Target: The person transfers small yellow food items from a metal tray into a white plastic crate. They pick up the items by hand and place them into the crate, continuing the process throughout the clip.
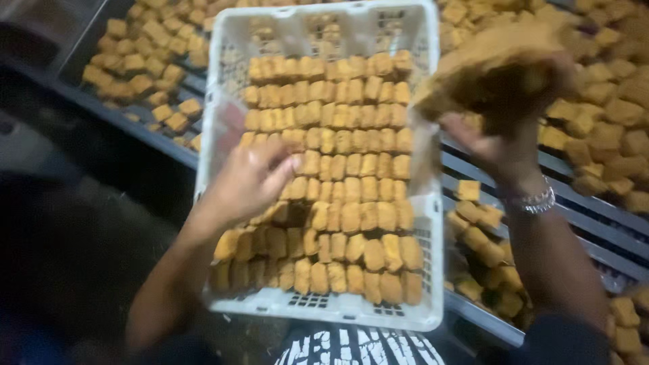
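Over crate (223, 81), left fingers (270, 172) rest on cubes (338, 162).

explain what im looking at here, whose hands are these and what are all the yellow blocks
This is one picture from a camera worn on a person's head, looking down at their own two bare hands. There is no machine. In front of them sits a white plastic crate filled with neat rows of golden-brown blocks, which look like fried food, though the picture cannot settle what kind. The left hand rests on the rows inside the crate. The right hand, with a metal bracelet on the wrist, is raised beside the crate and seems to hold a blurred handful of blocks. More loose blocks lie piled on slatted racks around the crate.
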